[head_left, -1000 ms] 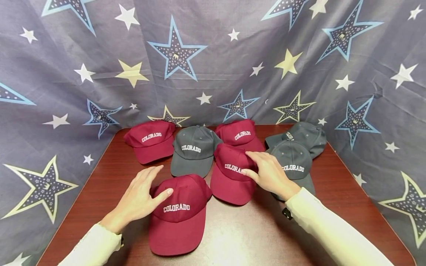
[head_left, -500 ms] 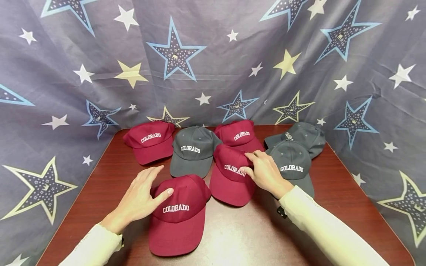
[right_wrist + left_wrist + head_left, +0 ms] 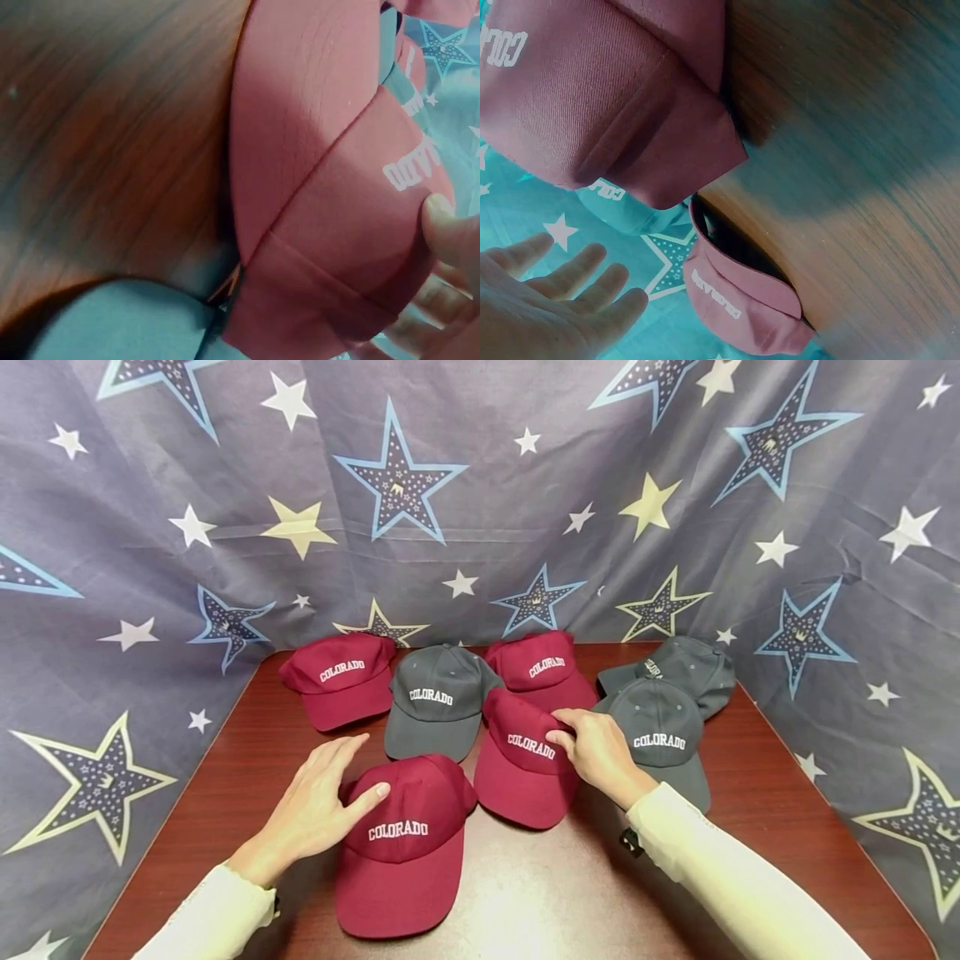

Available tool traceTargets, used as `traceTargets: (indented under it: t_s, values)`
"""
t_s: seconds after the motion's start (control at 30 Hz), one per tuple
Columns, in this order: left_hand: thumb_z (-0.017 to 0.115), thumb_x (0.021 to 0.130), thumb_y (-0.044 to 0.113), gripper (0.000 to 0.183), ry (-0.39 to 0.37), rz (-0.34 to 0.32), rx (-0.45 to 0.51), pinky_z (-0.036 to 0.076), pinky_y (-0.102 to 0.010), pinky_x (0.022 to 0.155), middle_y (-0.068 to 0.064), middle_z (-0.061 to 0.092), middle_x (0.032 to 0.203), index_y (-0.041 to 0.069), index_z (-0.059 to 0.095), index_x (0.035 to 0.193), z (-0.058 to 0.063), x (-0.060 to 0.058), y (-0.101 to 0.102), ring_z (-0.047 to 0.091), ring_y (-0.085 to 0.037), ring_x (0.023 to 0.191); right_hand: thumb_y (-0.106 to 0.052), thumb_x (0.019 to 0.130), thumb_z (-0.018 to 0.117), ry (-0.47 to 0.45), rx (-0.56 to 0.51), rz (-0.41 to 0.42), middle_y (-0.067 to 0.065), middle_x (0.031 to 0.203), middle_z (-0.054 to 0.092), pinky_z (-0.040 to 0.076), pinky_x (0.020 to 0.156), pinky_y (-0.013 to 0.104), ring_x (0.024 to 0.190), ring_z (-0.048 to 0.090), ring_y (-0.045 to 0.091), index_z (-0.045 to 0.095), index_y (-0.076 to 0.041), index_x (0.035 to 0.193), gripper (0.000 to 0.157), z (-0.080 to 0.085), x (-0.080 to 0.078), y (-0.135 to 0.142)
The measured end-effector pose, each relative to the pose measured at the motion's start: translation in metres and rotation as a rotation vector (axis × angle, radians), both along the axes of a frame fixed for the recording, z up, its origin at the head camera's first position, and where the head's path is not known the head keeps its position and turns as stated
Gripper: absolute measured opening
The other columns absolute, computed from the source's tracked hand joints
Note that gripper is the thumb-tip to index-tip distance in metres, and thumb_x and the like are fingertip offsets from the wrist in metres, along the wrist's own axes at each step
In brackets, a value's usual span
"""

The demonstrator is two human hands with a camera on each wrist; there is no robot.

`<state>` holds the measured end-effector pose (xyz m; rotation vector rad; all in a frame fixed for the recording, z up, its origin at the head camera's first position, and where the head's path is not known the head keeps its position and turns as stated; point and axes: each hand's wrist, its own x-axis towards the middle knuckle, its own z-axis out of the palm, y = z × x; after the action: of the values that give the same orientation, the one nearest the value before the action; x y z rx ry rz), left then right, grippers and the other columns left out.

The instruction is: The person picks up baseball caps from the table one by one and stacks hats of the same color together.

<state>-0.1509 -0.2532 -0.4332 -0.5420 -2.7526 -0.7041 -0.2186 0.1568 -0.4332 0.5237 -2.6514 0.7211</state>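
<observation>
My left hand (image 3: 309, 806) hovers at the left side of the nearest maroon baseball cap (image 3: 408, 852), its fingers spread and straight. In the left wrist view those fingers (image 3: 585, 296) stand apart from the cap crown. Just right of centre, my right hand (image 3: 606, 753) pinches the crown of a second maroon cap (image 3: 521, 777) at its right side. The thumb (image 3: 442, 217) lies on the front near the white COLORADO lettering, and the other fingers go behind the crown. That cap's brim points toward me.
Behind stand a maroon cap (image 3: 341, 685), a grey cap (image 3: 435, 731) and another maroon cap (image 3: 543, 672). Two more grey caps overlap at the right, one in front (image 3: 660, 768) and one behind (image 3: 701, 664). A starry curtain (image 3: 480, 527) backs the brown table (image 3: 765, 827).
My right hand has shifted slightly left and its fingers have drawn in on the maroon cap, which tilts and moves a little toward me. The left hand has stayed put.
</observation>
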Motion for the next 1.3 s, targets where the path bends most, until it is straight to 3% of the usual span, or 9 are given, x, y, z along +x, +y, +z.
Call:
traceTargets:
  t_s: [0.17,0.77,1.3]
  values:
    - [0.073,0.091,0.049,0.078,0.008,-0.013,0.009,0.034,-0.063,0.109,-0.018,0.050,0.146,0.007,0.046,0.151,-0.002,-0.001,-0.002,0.042,-0.039,0.135,-0.020,0.090,0.080,-0.018,-0.055,-0.021,0.010,0.110,0.075,0.055,0.086,0.049,0.099,0.071,0.030,0.077,-0.012,0.116,0.027,0.002,0.004,0.000]
    - [0.071,0.094,0.043,0.072,0.006,-0.024,0.035,0.034,-0.064,0.108,-0.018,0.048,0.148,0.008,0.046,0.152,0.004,-0.001,-0.010,0.042,-0.040,0.135,-0.014,0.087,0.082,0.133,-0.183,0.061,0.008,0.103,0.076,0.056,0.085,0.044,0.093,0.071,0.025,0.078,-0.009,0.110,0.024,0.022,0.020,0.001]
    - [0.069,0.097,0.036,0.065,0.013,0.025,0.069,0.034,-0.065,0.107,-0.020,0.047,0.150,0.007,0.048,0.151,0.009,-0.001,-0.032,0.039,-0.042,0.138,-0.013,0.084,0.085,0.257,-0.257,0.098,0.005,0.103,0.076,0.056,0.084,0.038,0.094,0.070,0.020,0.079,-0.012,0.110,0.027,0.049,0.037,-0.008]
